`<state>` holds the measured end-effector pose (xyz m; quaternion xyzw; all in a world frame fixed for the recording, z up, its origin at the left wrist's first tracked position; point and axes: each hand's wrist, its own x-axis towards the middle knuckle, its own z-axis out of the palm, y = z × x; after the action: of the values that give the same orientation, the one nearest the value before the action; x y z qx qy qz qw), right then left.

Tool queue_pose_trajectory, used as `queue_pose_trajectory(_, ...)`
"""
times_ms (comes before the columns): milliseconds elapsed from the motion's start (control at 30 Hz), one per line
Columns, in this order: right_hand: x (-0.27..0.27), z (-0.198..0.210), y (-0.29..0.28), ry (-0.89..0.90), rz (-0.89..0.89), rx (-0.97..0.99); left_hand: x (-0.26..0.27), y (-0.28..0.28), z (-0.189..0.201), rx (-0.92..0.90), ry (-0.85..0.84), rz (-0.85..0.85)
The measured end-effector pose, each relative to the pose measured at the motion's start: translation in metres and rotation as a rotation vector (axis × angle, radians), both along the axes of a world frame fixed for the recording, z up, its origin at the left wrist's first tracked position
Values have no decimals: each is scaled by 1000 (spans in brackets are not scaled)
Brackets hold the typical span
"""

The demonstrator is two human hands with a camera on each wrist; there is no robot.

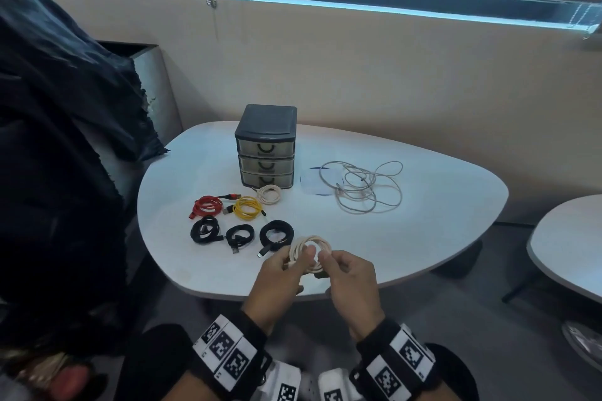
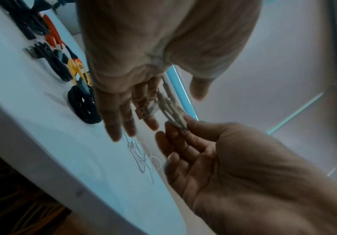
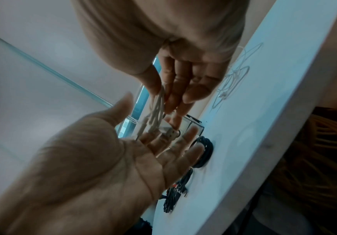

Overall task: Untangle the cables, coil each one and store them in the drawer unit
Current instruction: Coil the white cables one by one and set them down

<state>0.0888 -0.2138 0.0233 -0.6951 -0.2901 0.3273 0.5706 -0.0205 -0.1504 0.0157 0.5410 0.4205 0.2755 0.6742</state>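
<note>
A cream coiled cable (image 1: 317, 242) hangs over the table's near edge between my hands. My right hand (image 1: 325, 259) pinches the coil (image 3: 157, 105) between thumb and fingers. The left hand (image 1: 293, 262) lies flat with straight fingers, thumb spread; the coil's USB plug (image 3: 169, 133) rests on those fingers. A dark drawer unit (image 1: 265, 146) with three shut translucent drawers stands at the back. In front of it lie coiled cables: red (image 1: 207, 205), yellow (image 1: 247, 207), cream (image 1: 268, 194) and three black (image 1: 239, 236). A loose white tangle (image 1: 361, 187) lies to the right.
The white table (image 1: 423, 221) is rounded, with its near edge below my hands. A pale round disc (image 1: 311, 184) lies beside the drawer unit under the tangle's edge. Dark cloth (image 1: 65, 140) drapes a chair at the left. A second table (image 1: 570, 238) stands at the right.
</note>
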Motion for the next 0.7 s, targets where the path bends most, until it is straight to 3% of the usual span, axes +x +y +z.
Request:
queue_pose_trajectory(133, 3, -4, 2, 64, 43, -44, -1, -1, -7, -115, -52, -31)
queue_pose_trajectory(367, 0, -10, 10, -21, 89, -92, -11, 14, -15, -210, -90, 31)
queue_pose_trajectory(567, 4, -8, 25, 185, 32, -124, -12, 27, -9, -181, -62, 43)
queue_pose_trajectory(700, 16, -5, 59, 187, -110, -93, -7, 44, -6, -137, 5, 55)
